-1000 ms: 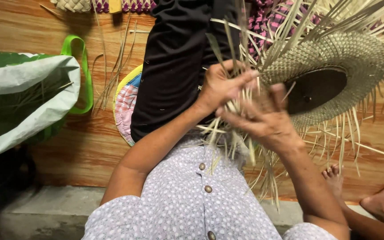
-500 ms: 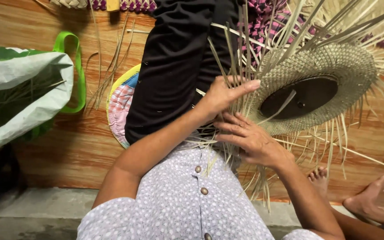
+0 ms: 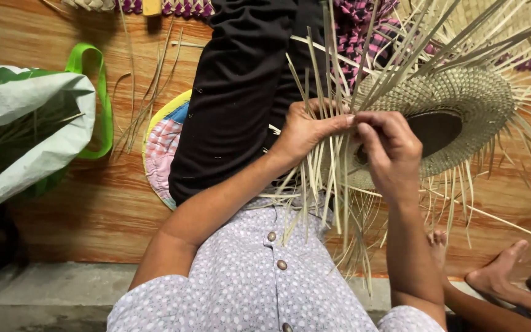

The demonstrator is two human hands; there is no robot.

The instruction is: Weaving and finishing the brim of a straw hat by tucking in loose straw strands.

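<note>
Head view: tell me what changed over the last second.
The right hand lifted from the loose strips below the half-woven straw hat to its rim, fingertips meeting the left hand, which kept pinching the pale straw strips. The green-and-white plastic bag and wooden floor are unchanged.

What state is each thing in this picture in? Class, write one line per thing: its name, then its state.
woven hat: unfinished, loose strips sticking out round the brim.
left hand: closed, pinching strips at the brim.
right hand: fingers curled on the strips at the brim.
green bag: lying on its side, mouth open.
round cushion: flat on the wooden floor, partly under a black-clothed leg.
loose strips: scattered on the floor.
</note>
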